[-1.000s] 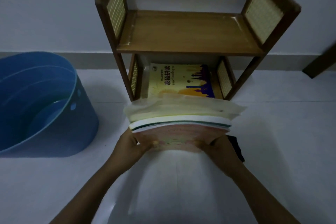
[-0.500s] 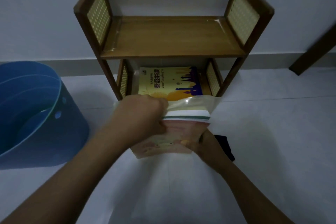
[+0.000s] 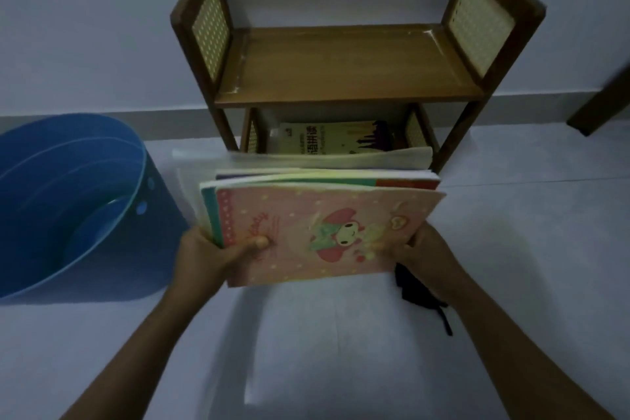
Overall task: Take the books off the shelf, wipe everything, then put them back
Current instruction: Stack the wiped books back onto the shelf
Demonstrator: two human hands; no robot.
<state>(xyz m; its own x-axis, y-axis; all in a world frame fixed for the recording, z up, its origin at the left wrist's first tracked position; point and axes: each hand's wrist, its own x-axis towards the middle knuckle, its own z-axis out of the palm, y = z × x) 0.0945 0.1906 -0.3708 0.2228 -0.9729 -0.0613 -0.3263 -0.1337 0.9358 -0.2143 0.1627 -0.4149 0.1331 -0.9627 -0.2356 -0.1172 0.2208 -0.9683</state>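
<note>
A small two-level wooden shelf [image 3: 347,65] stands against the wall; its upper board is bare. On the lower level lies a yellow book [image 3: 327,141]. Just in front of the shelf I hold a stack of books [image 3: 320,225] upright, its pink cartoon cover facing me. My left hand [image 3: 211,254] grips the stack's lower left corner, thumb on the cover. My right hand [image 3: 426,256] holds the lower right corner. A clear plastic sleeve [image 3: 375,157] sticks up behind the stack. A black cloth [image 3: 419,297] lies on the floor under my right wrist.
A large blue plastic tub [image 3: 78,201] stands on the floor to the left of the shelf. A white plastic sheet [image 3: 324,334] is spread on the floor below the stack. A dark wooden leg [image 3: 600,102] shows at the right edge.
My left hand has come off the top of the stack and now grips its left corner. The stack has tipped upright, so its pink cover faces me.
</note>
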